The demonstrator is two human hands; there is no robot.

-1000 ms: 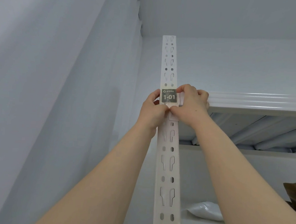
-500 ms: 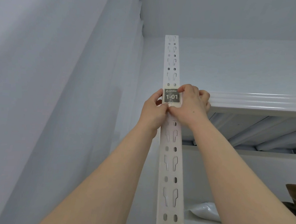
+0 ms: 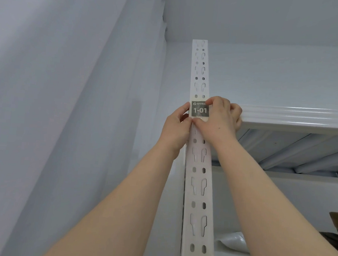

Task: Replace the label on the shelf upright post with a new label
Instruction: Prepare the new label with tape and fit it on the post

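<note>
- The label (image 3: 200, 109), dark and marked "1-01", lies flat on the front of the white post (image 3: 198, 181), level with the top shelf (image 3: 293, 117).
- The left hand (image 3: 175, 130) pinches its left edge.
- The right hand (image 3: 220, 121) pinches it, forefinger on the top right corner and thumb under the bottom edge.

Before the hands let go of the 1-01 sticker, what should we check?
1. Label reads 1-01, right way up: ok.
2. Label lined up with the post edges: ok.
3. Left hand holds its left edge: ok.
4. Right hand pinches its right side: ok.
5. Label stuck flat all over: cannot tell.
6. Old label gone from underneath: cannot tell.
</note>
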